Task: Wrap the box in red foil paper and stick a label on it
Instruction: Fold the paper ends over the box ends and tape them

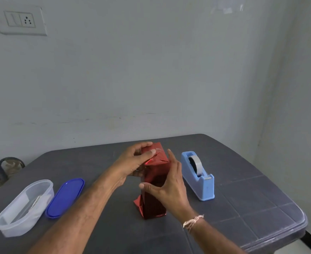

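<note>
A tall box wrapped in shiny red foil paper (pixel 153 200) stands upright on the dark grey table (pixel 242 198). My left hand (pixel 132 162) grips its top end, with the thumb pressing a piece of clear tape onto the folded foil flaps. My right hand (pixel 167 186) steadies the box's right side, thumb across the front and fingers stretched up along the side. A loose foil fold sticks out at the bottom left of the box.
A light blue tape dispenser (pixel 199 176) stands right of the box. Left of it lie a blue oval lid (pixel 65 197) and a clear oval container (pixel 22 208) with paper inside. The wall is close behind the table; the table's right edge is rounded.
</note>
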A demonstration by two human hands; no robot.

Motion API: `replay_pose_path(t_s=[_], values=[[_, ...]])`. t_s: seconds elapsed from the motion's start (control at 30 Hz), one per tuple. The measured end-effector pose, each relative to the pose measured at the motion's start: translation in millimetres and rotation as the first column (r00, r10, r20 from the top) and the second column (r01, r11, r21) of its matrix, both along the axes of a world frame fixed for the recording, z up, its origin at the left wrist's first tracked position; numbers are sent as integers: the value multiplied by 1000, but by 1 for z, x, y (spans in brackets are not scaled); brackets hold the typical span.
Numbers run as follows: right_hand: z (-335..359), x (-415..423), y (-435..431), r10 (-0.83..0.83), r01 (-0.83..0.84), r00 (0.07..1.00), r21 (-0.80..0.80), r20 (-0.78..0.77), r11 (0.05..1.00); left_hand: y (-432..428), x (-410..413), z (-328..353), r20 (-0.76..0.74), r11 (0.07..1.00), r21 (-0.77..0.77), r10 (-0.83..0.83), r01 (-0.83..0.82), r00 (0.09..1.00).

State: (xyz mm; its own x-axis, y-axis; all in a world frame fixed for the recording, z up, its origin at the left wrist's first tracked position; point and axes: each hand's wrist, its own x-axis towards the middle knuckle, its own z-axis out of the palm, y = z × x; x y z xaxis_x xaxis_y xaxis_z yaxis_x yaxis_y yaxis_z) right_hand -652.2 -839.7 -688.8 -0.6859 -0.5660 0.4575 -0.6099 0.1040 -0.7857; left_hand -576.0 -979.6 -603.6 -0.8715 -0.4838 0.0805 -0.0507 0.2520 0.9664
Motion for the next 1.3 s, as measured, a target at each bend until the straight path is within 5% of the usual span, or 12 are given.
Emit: replay_pose_path(t_s=[0.2,0.4,0.77,1.07,1.3], values=[[-14,-27,5,12,17,991,-207,135,978,-9,1,-9,0,992,-119,53,-53,999],[-12,-43,17,179,-123,953,-226,244,966,-14,-7,-47,-94,983,-117,134,-145,986],[-48,-50,28,241,-257,887,-11,394,966,-10,-1,-105,75,999,-24,39,-38,996],[-34,-54,15,154,-138,878,-68,453,988,-12,-2,-93,-74,970,23,243,-242,967],[-14,-52,18,124,-161,864,36,487,986,-15,12,-79,-33,965,208,173,-162,984]])
